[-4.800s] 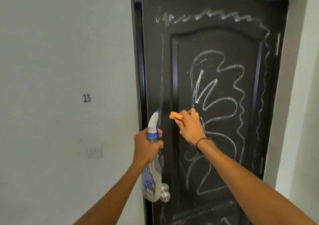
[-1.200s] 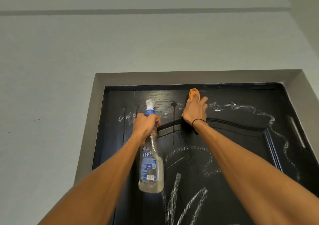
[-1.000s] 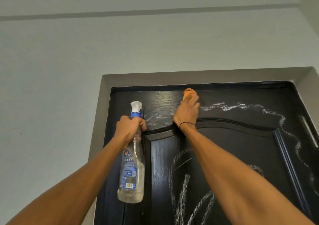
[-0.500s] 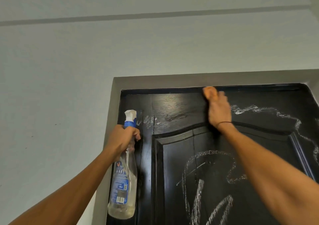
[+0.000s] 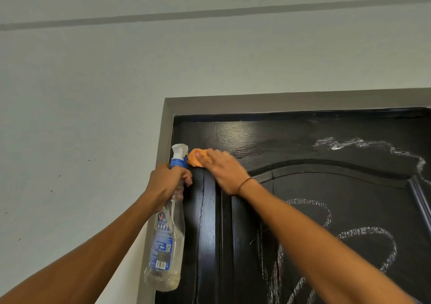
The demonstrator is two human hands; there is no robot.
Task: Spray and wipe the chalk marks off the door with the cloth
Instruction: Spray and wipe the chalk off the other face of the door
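one black door, one orange cloth, one spray bottle and two bare arms reaching up from the bottom of the head view. chalk marks run as one wavy line along the door's top rail on the right, and more looping scribbles cover the arched panel below; the top rail's left part looks wet and shiny with no chalk showing.

the right hand is stretched up and to the left, palm toward the door, fingers laid nearly straight over the cloth and pressing it flat against the door's upper left corner, just beside the bottle's nozzle. a thin black band circles that wrist.

the left hand has its grip closed round the neck of the spray bottle, fingers curled at the trigger. the bottle hangs almost upright below the fist, its white nozzle and blue collar above it, clear liquid in the bottom, in front of the grey door frame at the door's left edge.

pale wall fills the left and top.
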